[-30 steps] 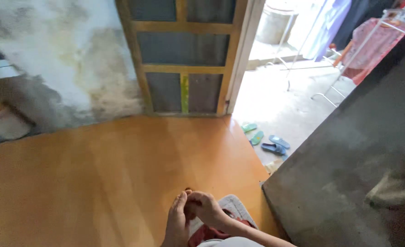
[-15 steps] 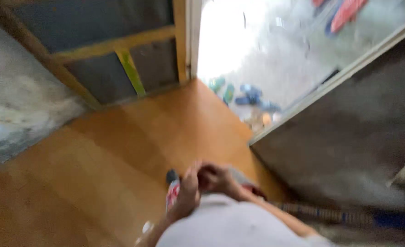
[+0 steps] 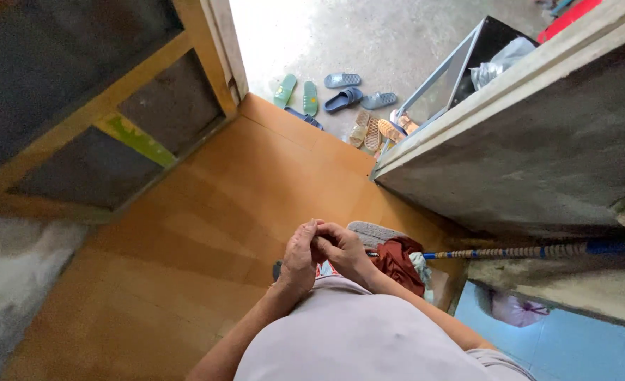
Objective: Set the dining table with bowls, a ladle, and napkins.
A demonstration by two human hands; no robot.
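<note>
My left hand (image 3: 298, 255) and my right hand (image 3: 342, 248) are pressed together in front of my grey shirt (image 3: 355, 331), fingertips meeting and fingers curled. Nothing shows between the fingers; anything small there is hidden. Just below the hands, on the orange floor (image 3: 207, 212), lie a grey mat (image 3: 372, 233) and a crumpled red cloth (image 3: 397, 259). A red and white patterned thing under my hands is mostly covered.
A yellow-framed door (image 3: 136, 106) stands open at the left. Several sandals (image 3: 341, 95) lie on the concrete outside. A grey concrete wall (image 3: 538, 155) rises at the right, with a striped stick (image 3: 517, 250) at its base. A blue floor (image 3: 573, 346) shows lower right.
The view has swung down and to the right, so the doorway and sandals now sit at the top. My hands stay joined in front of me.
</note>
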